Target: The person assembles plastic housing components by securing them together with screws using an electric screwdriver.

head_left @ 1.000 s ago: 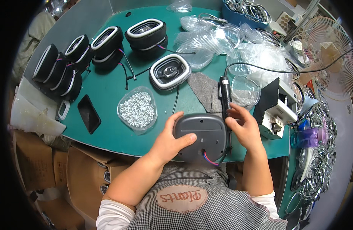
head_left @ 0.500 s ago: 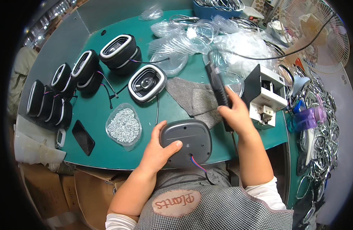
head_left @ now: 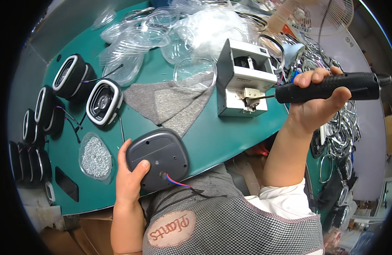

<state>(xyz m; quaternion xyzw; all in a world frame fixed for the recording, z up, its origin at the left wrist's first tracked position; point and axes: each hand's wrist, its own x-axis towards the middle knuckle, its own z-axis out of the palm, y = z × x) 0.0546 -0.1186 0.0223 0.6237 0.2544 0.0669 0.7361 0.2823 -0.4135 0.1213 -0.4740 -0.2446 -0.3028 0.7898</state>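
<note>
My left hand (head_left: 128,176) grips the left edge of a dark grey rounded housing (head_left: 159,157) lying face-down at the near edge of the green table (head_left: 230,131); a red and blue wire (head_left: 175,180) trails from its underside. My right hand (head_left: 316,102) holds a black electric screwdriver (head_left: 332,87) level, with its bit tip touching the front slot of a grey screw feeder box (head_left: 243,80).
A grey cloth (head_left: 170,104) lies beside the feeder. A clear dish of small screws (head_left: 95,157) sits left of the housing. Black speaker units with white rims (head_left: 103,102) line the left side. Clear plastic trays (head_left: 136,42) pile at the back. Metal rings (head_left: 344,136) and a fan (head_left: 319,17) are on the right.
My right hand has swung the screwdriver away from the housing to the feeder box on the right. The view has turned rightward. My left hand stays on the housing.
</note>
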